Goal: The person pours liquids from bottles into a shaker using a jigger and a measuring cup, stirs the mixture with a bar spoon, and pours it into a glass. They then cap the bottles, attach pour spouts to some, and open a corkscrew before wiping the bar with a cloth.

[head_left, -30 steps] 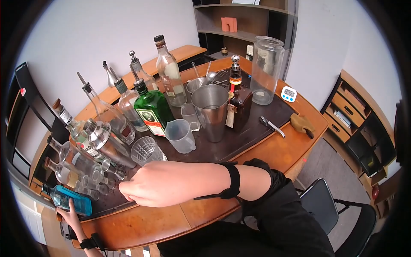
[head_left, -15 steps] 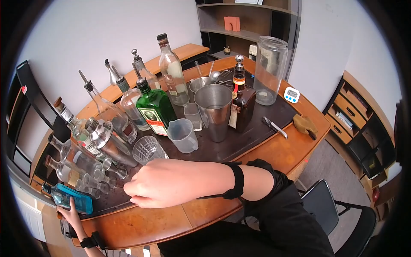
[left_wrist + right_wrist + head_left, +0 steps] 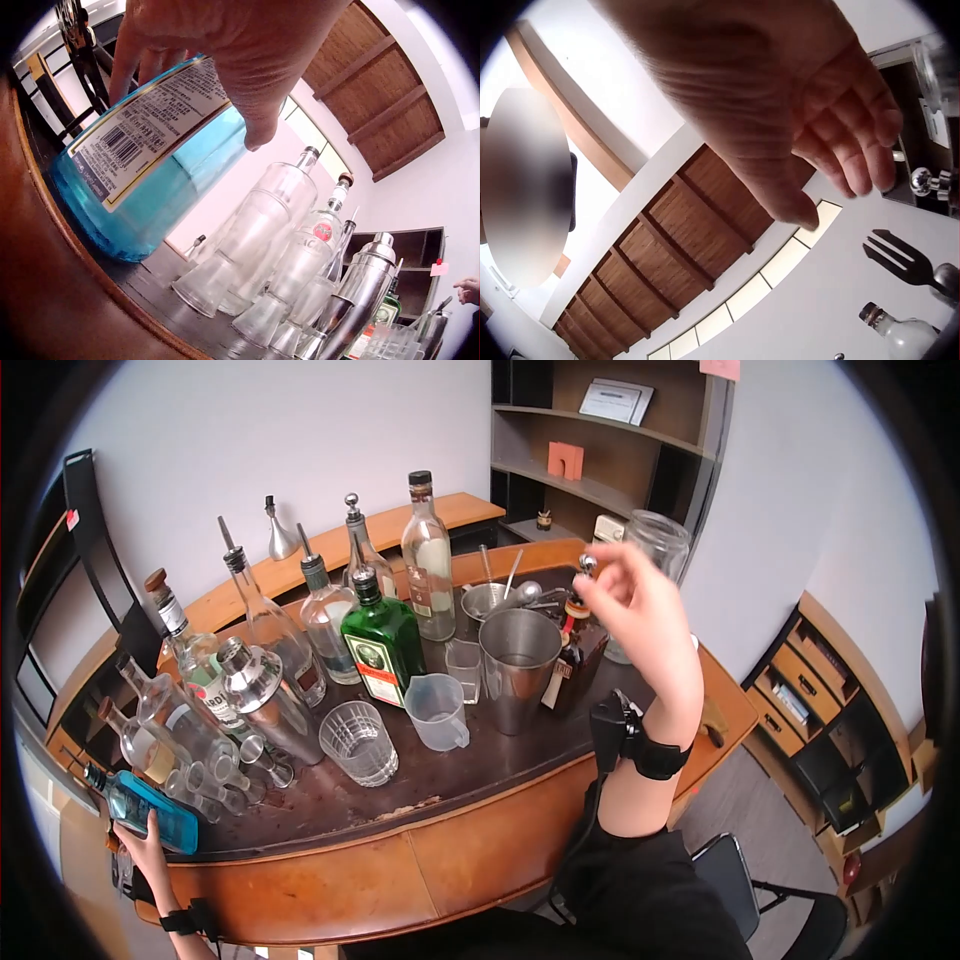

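At the table's left edge my left hand [image 3: 143, 845] holds a blue glass bottle [image 3: 170, 815] with a dark cap. In the left wrist view the thumb lies along the bottle's side, beside its printed back label [image 3: 150, 127]. My right hand [image 3: 648, 610] is raised over the right side of the table, fingers loosely bent, thumb and fingertips apart. Just by the fingertips in the head view is the round metal stopper [image 3: 587, 563] of a dark brown bottle [image 3: 572, 660]. In the right wrist view the stopper shows beyond the fingers, which hold nothing.
Left of the brown bottle stand a metal shaker tin [image 3: 518, 680], a plastic measuring cup [image 3: 437, 715] and a cut-glass tumbler [image 3: 360, 750]. A green bottle [image 3: 385, 645], a cocktail shaker [image 3: 270, 700] and several clear bottles stand beyond. A tall glass jar [image 3: 660, 540] is behind my right hand.
My right hand has swung from the front left of the table up and right to the brown bottle's stopper. The head view has shifted. My left hand still holds the blue bottle.
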Demonstrator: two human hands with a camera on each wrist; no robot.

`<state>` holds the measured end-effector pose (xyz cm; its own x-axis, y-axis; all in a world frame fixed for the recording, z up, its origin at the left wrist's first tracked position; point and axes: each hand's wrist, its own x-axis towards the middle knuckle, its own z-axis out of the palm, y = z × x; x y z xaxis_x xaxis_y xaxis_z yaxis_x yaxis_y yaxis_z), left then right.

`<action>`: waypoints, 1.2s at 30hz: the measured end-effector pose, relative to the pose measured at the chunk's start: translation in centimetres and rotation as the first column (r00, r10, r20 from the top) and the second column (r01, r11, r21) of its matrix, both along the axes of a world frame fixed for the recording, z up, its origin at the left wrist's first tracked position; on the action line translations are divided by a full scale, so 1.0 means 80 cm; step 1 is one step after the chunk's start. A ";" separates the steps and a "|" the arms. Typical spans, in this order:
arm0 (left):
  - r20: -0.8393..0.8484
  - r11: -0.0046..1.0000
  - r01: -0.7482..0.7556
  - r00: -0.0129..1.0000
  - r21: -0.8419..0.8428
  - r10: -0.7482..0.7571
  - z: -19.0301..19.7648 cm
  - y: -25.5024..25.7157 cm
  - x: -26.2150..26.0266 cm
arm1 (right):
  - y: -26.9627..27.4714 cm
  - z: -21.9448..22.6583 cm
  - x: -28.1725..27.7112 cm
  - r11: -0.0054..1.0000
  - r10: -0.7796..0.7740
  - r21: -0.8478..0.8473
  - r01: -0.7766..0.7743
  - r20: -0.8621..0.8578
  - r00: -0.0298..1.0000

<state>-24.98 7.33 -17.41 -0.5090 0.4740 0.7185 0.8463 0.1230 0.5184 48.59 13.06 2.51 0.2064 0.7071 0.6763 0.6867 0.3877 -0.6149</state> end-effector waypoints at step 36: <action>0.519 0.307 0.929 0.370 -0.207 -0.771 0.072 0.100 0.463 | 0.003 0.008 -0.031 0.961 0.276 0.006 -0.278 -0.139 0.951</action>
<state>12.08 15.36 -11.64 0.2519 0.9390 0.2339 0.4276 -0.3249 0.8436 46.09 13.32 3.14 0.0917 0.7588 0.6449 0.4621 0.5412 -0.7025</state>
